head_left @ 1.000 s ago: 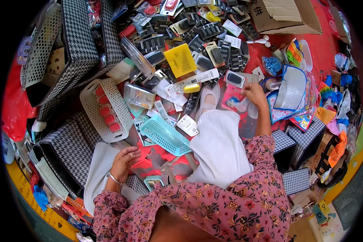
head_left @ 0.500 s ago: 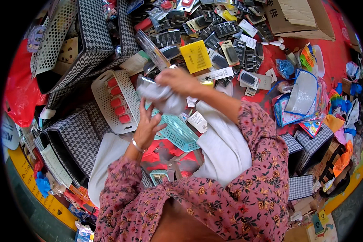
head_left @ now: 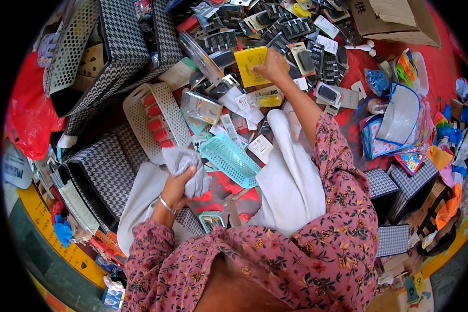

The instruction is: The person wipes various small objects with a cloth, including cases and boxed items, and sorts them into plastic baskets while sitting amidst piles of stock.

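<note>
My left hand [head_left: 176, 188] is closed round a crumpled grey cloth [head_left: 188, 162], held above the lap beside the white basket. Stretched forward, my right hand [head_left: 273, 67] grips the right edge of a flat yellow box [head_left: 249, 61], its thumb lying over the front. The box is among many black-carded packages. Between the hands, a clear plastic container [head_left: 202, 107] rests against the white perforated basket [head_left: 156, 122], which holds several red items [head_left: 157, 125]. A turquoise perforated basket [head_left: 231, 158] sits nearer to me.
Houndstooth storage boxes [head_left: 122, 44] stand at the left, with smaller ones [head_left: 413, 187] at the right. A cardboard box [head_left: 395, 23] is at the far right. Blue-edged plastic pouches [head_left: 398, 117] lie on the red ground sheet [head_left: 431, 57]. White cloth [head_left: 291, 187] covers my legs.
The clear container has left my hands and rests by the white basket. My left hand has drawn back toward me with the grey cloth; my right hand has reached forward to the yellow box.
</note>
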A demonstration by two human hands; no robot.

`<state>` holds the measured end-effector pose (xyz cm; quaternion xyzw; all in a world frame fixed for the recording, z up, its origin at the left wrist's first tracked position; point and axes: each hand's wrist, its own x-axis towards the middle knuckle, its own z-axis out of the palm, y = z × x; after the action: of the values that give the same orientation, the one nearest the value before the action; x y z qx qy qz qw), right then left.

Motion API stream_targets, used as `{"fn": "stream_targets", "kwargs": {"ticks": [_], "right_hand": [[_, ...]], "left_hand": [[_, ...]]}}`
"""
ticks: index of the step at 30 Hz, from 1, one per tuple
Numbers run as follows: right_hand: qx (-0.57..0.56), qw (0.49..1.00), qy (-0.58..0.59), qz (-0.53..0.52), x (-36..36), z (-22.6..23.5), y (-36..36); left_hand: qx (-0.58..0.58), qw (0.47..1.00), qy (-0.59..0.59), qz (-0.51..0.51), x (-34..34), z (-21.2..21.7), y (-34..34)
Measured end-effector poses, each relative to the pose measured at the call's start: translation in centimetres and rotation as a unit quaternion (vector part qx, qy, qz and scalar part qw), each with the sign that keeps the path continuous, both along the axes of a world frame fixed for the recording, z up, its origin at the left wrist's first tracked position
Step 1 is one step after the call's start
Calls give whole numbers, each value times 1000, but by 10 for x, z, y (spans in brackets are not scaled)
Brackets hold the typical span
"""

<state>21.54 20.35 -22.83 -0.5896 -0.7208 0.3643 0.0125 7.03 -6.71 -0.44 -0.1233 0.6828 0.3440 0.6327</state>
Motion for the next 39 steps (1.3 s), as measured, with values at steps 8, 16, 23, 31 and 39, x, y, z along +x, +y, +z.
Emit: {"fn": "stream_targets", "kwargs": {"ticks": [8, 16, 23, 31, 39], "right_hand": [[189, 933, 305, -5, 36, 31, -46], [432, 868, 221, 107, 49, 80, -42], [508, 817, 215, 166, 56, 105, -39], [554, 778, 247, 164, 60, 146, -35], [582, 762, 226, 170, 63, 182, -35]], "left_hand": [[-3, 995, 65, 69, -1, -17, -51], [38, 991, 115, 64, -1, -20, -41], [34, 990, 123, 64, 3, -22, -42], [30, 990, 124, 62, 1, -22, -43], [37, 989, 123, 66, -1, -27, -49]]}}
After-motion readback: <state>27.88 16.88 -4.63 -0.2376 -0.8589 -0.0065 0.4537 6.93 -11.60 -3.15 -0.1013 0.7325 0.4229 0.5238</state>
